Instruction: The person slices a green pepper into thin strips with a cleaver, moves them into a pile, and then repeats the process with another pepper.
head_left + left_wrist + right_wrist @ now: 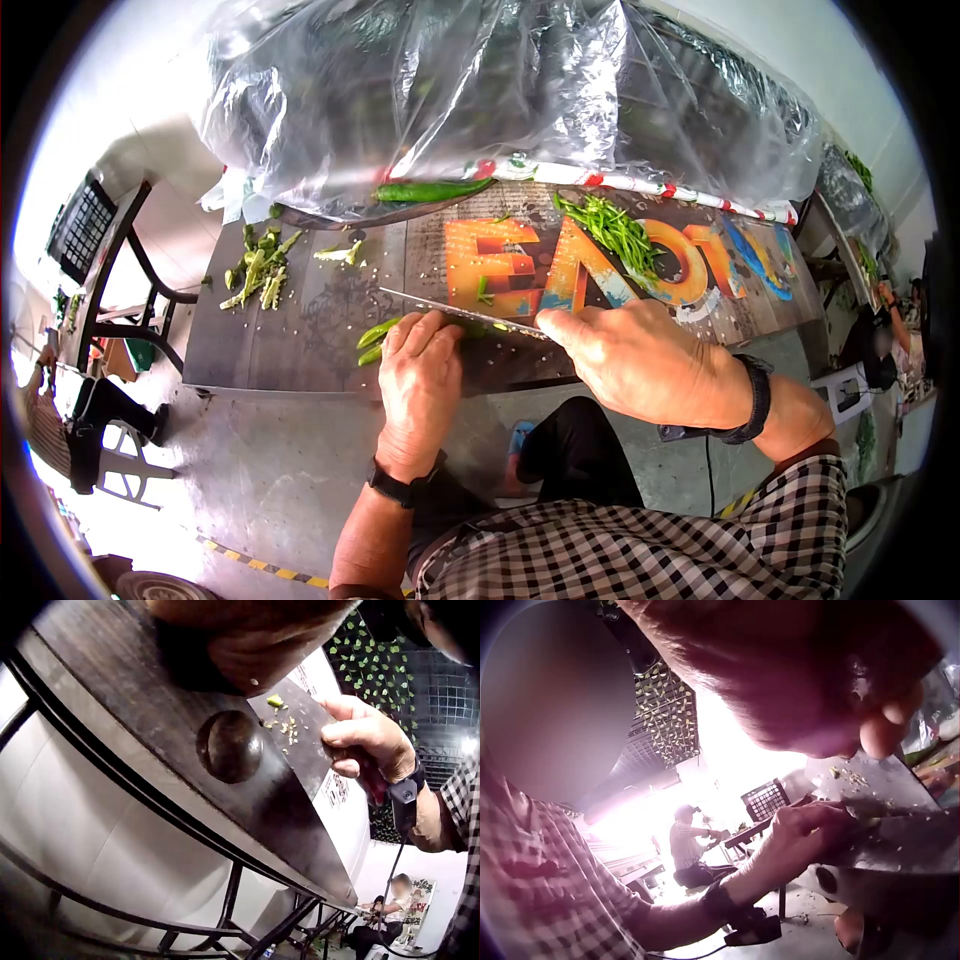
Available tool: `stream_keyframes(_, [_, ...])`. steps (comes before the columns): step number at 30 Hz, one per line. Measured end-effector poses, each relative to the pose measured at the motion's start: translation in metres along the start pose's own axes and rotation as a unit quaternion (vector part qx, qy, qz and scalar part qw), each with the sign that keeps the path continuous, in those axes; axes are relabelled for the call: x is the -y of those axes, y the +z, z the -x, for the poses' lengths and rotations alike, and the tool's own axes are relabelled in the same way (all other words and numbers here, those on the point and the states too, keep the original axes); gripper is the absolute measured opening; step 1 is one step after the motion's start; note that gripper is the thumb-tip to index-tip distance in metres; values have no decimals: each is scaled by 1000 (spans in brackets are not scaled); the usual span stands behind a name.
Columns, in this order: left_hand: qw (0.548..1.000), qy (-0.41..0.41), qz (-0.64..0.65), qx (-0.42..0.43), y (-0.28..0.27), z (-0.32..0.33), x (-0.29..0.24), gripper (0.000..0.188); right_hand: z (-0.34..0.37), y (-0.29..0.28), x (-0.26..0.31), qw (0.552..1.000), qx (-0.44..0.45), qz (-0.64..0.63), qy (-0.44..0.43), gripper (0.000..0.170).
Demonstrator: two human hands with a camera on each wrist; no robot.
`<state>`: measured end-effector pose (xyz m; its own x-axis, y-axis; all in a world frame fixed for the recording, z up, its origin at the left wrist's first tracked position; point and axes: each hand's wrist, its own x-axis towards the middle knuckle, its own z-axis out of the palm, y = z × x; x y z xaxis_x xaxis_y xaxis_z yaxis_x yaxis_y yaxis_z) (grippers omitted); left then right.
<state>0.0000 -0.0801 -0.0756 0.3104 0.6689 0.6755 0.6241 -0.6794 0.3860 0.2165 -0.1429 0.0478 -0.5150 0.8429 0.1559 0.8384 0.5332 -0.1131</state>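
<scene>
My right hand (650, 360) grips a broad-bladed kitchen knife by its handle, at the table's near side. The knife blade (440, 305) points left, lies just beyond the left fingers and has pale seeds on it in the right wrist view. Curled fingertips of my left hand (425, 360) hold long green peppers (372, 340) down on the table; their ends stick out to its left, and the rest is hidden beneath the hand. A pile of thin green pepper strips (610, 235) lies beyond the right hand. Cut pepper cores (262, 268) lie at the left.
The dark wood-patterned table (330, 345) has large orange letters and scattered seeds. Clear plastic sheeting (500, 90) covers a large heap along the back. A whole green pepper (430, 190) lies against its edge. A seated person (60, 430) is by another table at the left.
</scene>
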Motion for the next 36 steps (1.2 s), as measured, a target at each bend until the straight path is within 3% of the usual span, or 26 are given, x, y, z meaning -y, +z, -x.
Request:
stream_keyframes(4, [1000,-3,7,-3,1,-1,-1,24,-16,12,1,999,28,-42,4,14])
stream_keyframes(7, [1000,-8,15,-1,0,-2,-2,24,-36,25,1,996,-34,-83,-20,13])
stream_keyframes(11, [1000,-6,18,-3,-2,-3,-3,24,-35,28,-5,993,-44,-102,-32,12])
stream_keyframes(17, [999,-6,27,18,-8,-7,-4,20,11,9,-20,998,58,-27,19,25])
stream_keyframes(21, [995,50,-75,52,-18,-22,-8,14,19,8,-21,999,-11,-53,9,23])
stream_keyframes(22, [995,63,-80,20,-17,-24,-9,9,19,7,-21,998,-16,-52,12,23])
stream_keyframes(25, [997,-2,-19,70,-11,-18,0,7,20,6,-21,998,-37,-55,13,24])
stream_keyframes(30, [1000,2,10,21,-6,-13,1,10,13,8,-19,995,-49,-84,6,30])
stream_keyframes(33, [999,-3,31,9,-6,-11,1,13,11,12,-14,989,-76,-127,-1,7])
stream_keyframes(36, [1000,2,29,8,-8,-9,0,13,11,14,-16,992,-69,-108,-3,7])
